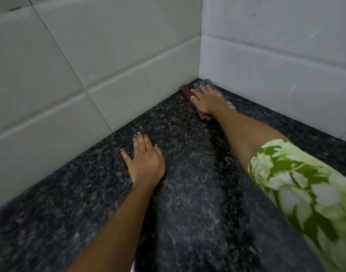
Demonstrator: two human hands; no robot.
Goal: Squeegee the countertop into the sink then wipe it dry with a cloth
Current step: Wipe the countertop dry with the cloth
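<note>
Dark speckled granite fills the view, a worktop (188,193) running back into a corner where two pale tiled walls (89,65) meet. Right in that corner lies the cloth (187,91), a dark reddish rag, tucked up against the foot of the tiles, and the right hand (207,100) is flat on top of it, fingers stretched out and pressing it down onto the stone, not gripping. Parts of the cloth poke out beyond the fingertips and under the wrist; that far edge is blurred. A green floral sleeve (305,193) covers the upper arm. The left hand (144,160) sits nearer, well apart from the cloth, palm down on bare granite, fingers spread, holding nothing, close to the left wall's base.
</note>
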